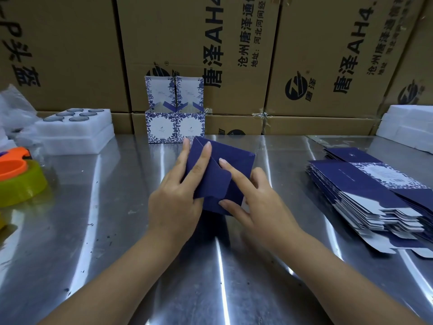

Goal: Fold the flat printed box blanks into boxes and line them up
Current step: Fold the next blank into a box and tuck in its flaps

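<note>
Trouble is most likely at the bottom closure of the half-folded box (pixel 234 165), which is held just above the middle of the worktop (pixel 210 266) with its dark blue flaps turned up. The left hand (pixel 178 195) lays two straight fingers flat along those flaps; its thumb is hidden. The right hand (pixel 260 198) presses its forefinger against the edge of the rounded flap (pixel 215 184), while its other fingers curl round the near corner. If that flap goes in crooked or over the wrong neighbour, I judge the base would spring open or the card would crease. Too hard a push could buckle the thin walls.

Two finished boxes (pixel 174 113), lids up, stand side by side and touching at the back edge, and a slanted base would spoil that line. The flat blanks (pixel 365 195) lie fanned at the right, well apart.

The worktop is shiny sheet metal, scuffed and glaring. Big printed cartons (pixel 304 55) wall the back. White foam trays (pixel 77 130) sit at left, with more foam (pixel 410 127) far right, and an orange-and-green tape dispenser (pixel 18 177) is at the left edge.
</note>
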